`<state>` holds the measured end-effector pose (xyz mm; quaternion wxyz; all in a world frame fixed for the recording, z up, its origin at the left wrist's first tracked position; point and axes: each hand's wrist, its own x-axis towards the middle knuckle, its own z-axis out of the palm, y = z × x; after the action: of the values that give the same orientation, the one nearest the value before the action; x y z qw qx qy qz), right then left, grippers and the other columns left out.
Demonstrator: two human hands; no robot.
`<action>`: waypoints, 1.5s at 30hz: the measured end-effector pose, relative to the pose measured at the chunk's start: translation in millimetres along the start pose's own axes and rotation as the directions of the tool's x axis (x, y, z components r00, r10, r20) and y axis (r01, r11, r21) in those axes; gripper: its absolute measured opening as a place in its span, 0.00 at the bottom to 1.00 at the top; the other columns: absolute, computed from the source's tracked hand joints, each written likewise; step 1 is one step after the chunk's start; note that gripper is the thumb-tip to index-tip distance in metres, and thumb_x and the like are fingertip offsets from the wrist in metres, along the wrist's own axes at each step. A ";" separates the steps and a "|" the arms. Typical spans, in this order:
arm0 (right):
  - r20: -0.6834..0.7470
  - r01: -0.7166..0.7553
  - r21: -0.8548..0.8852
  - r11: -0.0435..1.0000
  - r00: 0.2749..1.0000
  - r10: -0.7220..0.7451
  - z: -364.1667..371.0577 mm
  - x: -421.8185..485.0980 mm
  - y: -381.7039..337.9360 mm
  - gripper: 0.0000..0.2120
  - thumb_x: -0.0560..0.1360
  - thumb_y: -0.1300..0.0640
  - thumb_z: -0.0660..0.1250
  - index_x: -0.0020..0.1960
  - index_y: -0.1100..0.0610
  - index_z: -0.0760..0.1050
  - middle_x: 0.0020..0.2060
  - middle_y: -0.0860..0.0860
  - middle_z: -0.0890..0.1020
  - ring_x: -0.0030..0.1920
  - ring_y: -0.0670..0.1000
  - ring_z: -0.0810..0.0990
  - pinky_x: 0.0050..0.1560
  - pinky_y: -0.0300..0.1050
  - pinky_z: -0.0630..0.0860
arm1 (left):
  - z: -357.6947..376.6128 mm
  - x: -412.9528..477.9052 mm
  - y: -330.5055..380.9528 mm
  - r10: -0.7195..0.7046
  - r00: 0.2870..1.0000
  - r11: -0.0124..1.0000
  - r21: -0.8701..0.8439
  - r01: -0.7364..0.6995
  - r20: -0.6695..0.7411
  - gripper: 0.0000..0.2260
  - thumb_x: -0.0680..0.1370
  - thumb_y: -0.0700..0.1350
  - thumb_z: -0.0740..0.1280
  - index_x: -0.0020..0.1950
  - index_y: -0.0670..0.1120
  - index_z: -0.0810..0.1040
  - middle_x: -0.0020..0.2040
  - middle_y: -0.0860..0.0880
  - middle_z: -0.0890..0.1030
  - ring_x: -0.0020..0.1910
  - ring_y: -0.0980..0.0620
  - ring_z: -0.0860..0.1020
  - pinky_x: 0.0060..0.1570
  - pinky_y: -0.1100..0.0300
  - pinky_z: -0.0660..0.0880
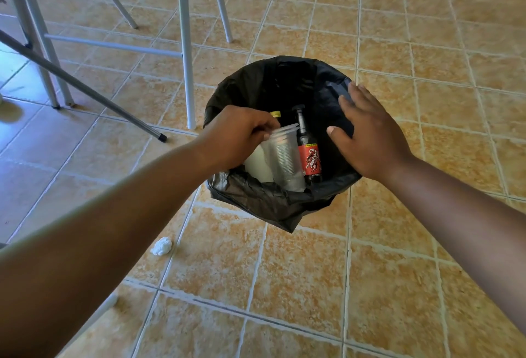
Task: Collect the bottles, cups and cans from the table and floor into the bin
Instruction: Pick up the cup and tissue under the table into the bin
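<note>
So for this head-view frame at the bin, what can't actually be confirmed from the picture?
- Table top: cut off by the top-left edge, so whatever remains on it is unseen.
- Yellow-capped bottle: only the cap shows; the left hand and the clear cups cover the rest.
- Bin bottom: hidden by the black liner, cups and the red-labelled bottle.
- Right hand: touching the liner or hovering, unclear.
- Cup count: nested, uncertain.

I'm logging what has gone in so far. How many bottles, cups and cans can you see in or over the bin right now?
Bottles: 2, a red-label bottle and a yellow-capped one, mostly hidden.
Cups: at least 2 clear cups nested, in the left hand over the bin.
Cans: 0 visible.
Total: 4.
</note>
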<state>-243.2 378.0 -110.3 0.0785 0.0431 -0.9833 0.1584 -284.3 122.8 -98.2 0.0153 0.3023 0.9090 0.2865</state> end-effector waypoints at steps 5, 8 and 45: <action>-0.002 0.003 -0.001 1.000 1.000 -0.003 0.2 -0.3 1.1 0.29 0.79 0.47 0.61 0.75 0.59 0.60 0.78 0.54 0.53 0.78 0.50 0.48 0.73 0.46 0.49 | -5.9 0.3 -6.6 0.019 0.996 1.000 0.016 -0.017 -0.084 0.15 0.77 0.45 0.67 0.63 0.49 0.78 0.57 0.50 0.82 0.51 0.58 0.78 0.52 0.71 0.69; -0.002 0.004 0.003 1.000 1.000 -0.004 -0.6 -0.4 2.1 0.29 0.79 0.47 0.61 0.75 0.59 0.60 0.78 0.54 0.53 0.78 0.50 0.48 0.72 0.45 0.49 | -13.8 -1.3 -19.5 -0.067 0.942 0.996 -0.079 0.043 -0.329 0.11 0.77 0.48 0.66 0.59 0.49 0.81 0.52 0.53 0.82 0.47 0.62 0.77 0.48 0.76 0.68; -0.003 0.005 0.035 0.999 1.000 -0.005 -0.3 -0.9 1.2 0.28 0.79 0.49 0.62 0.75 0.60 0.62 0.77 0.54 0.55 0.78 0.51 0.49 0.75 0.47 0.50 | -15.1 -67.2 -148.5 -0.653 0.722 0.757 -0.180 0.628 -0.230 0.08 0.74 0.44 0.68 0.35 0.50 0.74 0.32 0.47 0.80 0.32 0.45 0.78 0.35 0.56 0.75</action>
<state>-242.4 379.3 -110.5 0.0795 0.0466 -0.9802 0.1753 -312.8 -19.5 -174.1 -0.0015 -0.0748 0.9363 0.3431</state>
